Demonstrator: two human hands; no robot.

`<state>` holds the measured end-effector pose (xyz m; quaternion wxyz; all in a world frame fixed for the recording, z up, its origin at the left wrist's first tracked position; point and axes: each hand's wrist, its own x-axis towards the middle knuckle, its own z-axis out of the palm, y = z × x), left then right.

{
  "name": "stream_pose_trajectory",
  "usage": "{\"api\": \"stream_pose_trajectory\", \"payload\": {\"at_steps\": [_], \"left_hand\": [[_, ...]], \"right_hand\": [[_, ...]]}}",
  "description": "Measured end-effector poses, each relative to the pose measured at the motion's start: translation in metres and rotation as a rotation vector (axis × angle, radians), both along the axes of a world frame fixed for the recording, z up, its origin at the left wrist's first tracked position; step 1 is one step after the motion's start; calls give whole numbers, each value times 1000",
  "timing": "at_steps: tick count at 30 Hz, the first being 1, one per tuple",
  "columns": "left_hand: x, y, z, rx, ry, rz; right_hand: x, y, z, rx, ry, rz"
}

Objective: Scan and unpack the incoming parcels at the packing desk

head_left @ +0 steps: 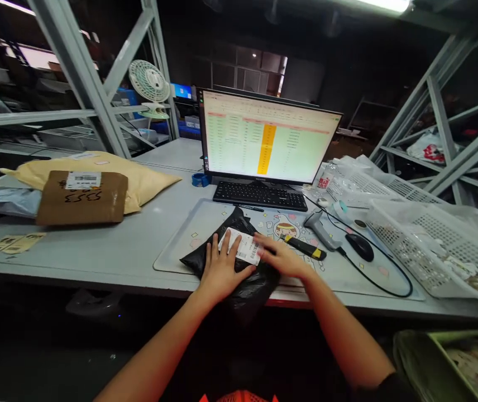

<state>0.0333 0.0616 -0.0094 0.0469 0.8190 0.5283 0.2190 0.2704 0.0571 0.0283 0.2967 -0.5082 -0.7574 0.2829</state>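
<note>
Clearly the table [96, 254] takes up most room, with a pale printed mat [180, 244] spread over its middle. Behind the mat I see a lit monitor [230, 134] showing a spreadsheet, one column orange. To the right sits a white plastic basket [402, 254]; to the left, a yellow envelope [151, 187] lies behind a brown parcel [82, 204]. A black keyboard [259, 195] stands below the screen. At the front, a black plastic bag [249, 286] rests on the mat, its near end hanging past the table edge. The person's left hand [221, 271] lies flat on it, fingers spread; the right hand [283, 258], slightly blurred, rests on its right side, fingers extended, gripping nothing. Beside that hand are a grey scanner [321, 230], a black-and-yellow knife [306, 247] and a mouse [359, 247]. Smallest, a white label [244, 250] sits on the bag, under the fingertips of both hands.
</note>
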Motion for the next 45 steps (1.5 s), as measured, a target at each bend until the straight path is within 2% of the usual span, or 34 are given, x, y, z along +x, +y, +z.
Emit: {"api": "stream_pose_trajectory", "payload": {"at_steps": [1, 3, 5, 6, 7, 9, 11, 13, 16, 18, 21, 24, 28, 33, 37, 39, 41, 43, 45], "left_hand": [[1, -1, 6, 35, 6, -14], [8, -7, 17, 129, 14, -98], [23, -16, 22, 168, 27, -244], [33, -21, 21, 152, 39, -313], [44, -26, 18, 125, 54, -367], [65, -34, 5, 84, 81, -419], [80, -39, -12, 90, 79, -430], [86, -43, -24, 119, 45, -434], [81, -45, -30, 181, -42, -422], [73, -46, -28, 231, -136, -473], [62, -49, -25, 276, -263, -691], [56, -52, -23, 235, -231, -815], [55, -55, -21, 154, -142, -815], [55, -60, -17, 140, -138, -810], [44, -61, 1, 151, -221, -829], [36, -53, 18, 145, -257, -815], [29, -37, 36, 112, -228, -764], [22, -20, 49, 16, -111, -671], [16, -5, 53, -140, 45, -578]], "right_hand": [[23, 4, 7, 24, 48, -80], [70, 10, 20, 93, -3, -413], [109, 17, 26, 69, -236, -757], [122, 21, 26, 10, -362, -868], [132, 25, 24, -61, -465, -928], [139, 34, 16, -177, -572, -952], [137, 41, 9, -213, -594, -951], [134, 45, 10, -217, -617, -952], [131, 34, 34, -208, -545, -895], [128, 11, 60, -210, -358, -753], [116, -37, 101, -249, -121, -433], [96, -76, 132, -288, -147, -206], [72, -89, 147, -210, -256, -75], [66, -84, 142, -171, -305, -65], [88, -66, 124, -113, -350, -126], [104, -45, 106, -54, -436, -251], [119, -19, 83, -8, -563, -438], [130, 6, 58, -15, -664, -617], [136, 24, 34, -46, -689, -741]]}}
